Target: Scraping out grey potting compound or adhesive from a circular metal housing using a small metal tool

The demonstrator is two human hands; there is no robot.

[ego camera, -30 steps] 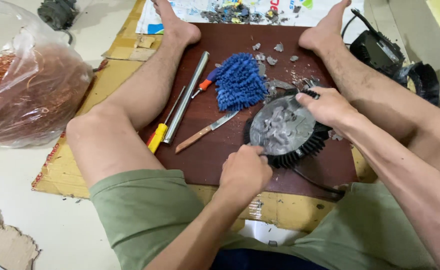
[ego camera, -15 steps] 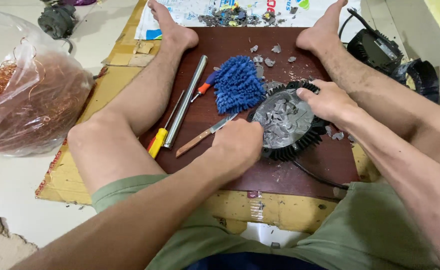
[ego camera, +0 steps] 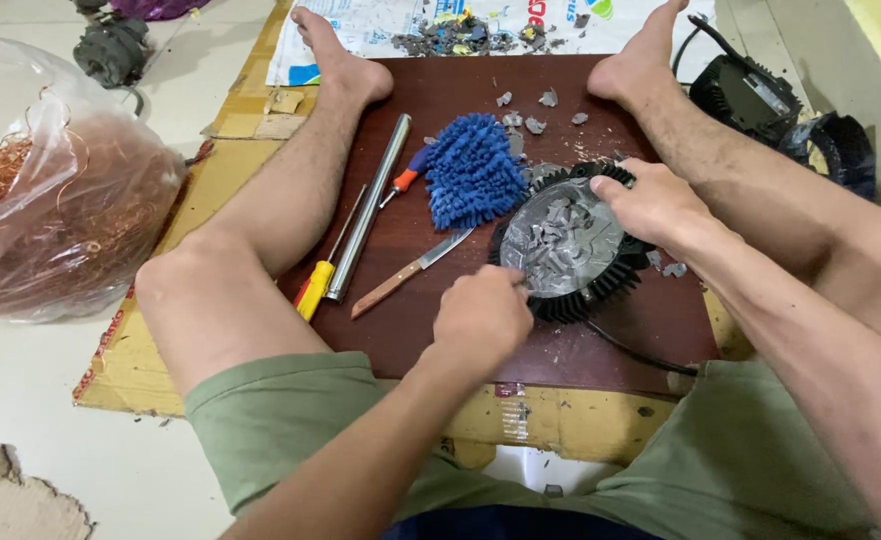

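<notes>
Both my hands are on the round finned lamp housing (ego camera: 570, 245), which sits on the dark brown board (ego camera: 480, 90) between my legs. My left hand (ego camera: 480, 322) has pushed forward since a second ago, fist closed on something I cannot make out, now at the near rim. My right hand (ego camera: 655, 205) grips the far edge. Grey broken bits cover its face (crumbling badly).

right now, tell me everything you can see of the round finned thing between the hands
The finned disc is round and black, ringed with heat-sink-like fins, its grey face covered in broken grey shards. It lies flat on the brown board, a black cable trailing from its near edge. The right hand grips its far rim; the left hand touches its near edge.
</notes>
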